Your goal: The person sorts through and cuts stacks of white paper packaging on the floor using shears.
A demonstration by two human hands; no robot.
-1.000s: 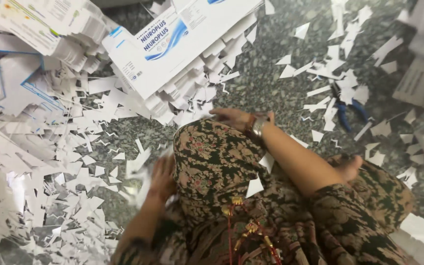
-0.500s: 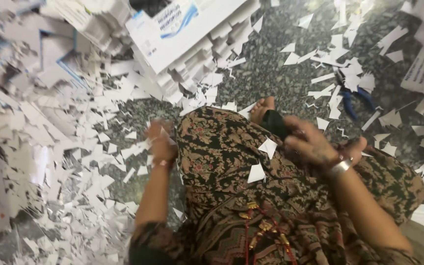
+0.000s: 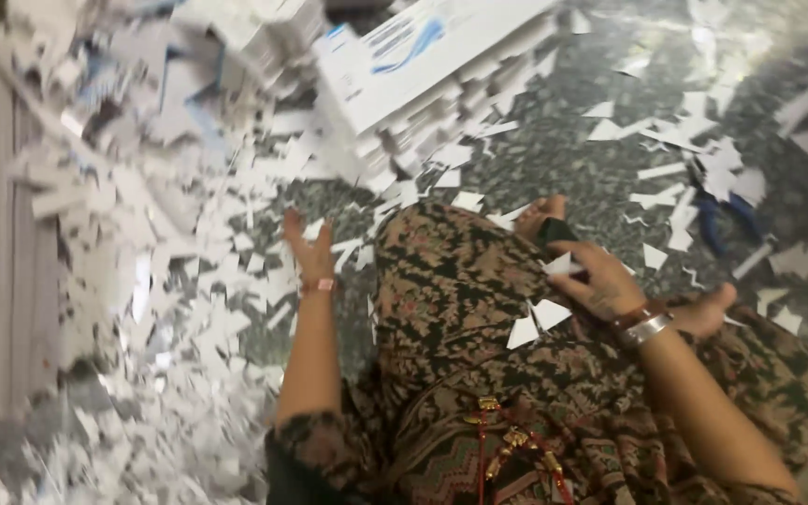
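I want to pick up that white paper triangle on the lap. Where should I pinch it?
Pinch the paper triangle at its upper point, coming from above. It lies flat on the patterned cloth, so a fingertip probably has to lift that corner first. The right hand is closest; the left hand is over the floor scraps.

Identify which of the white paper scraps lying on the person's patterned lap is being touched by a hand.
The small white scrap at the right hand, pinched at its fingertips near the knee. The two triangular scraps lie lower on the lap, untouched.
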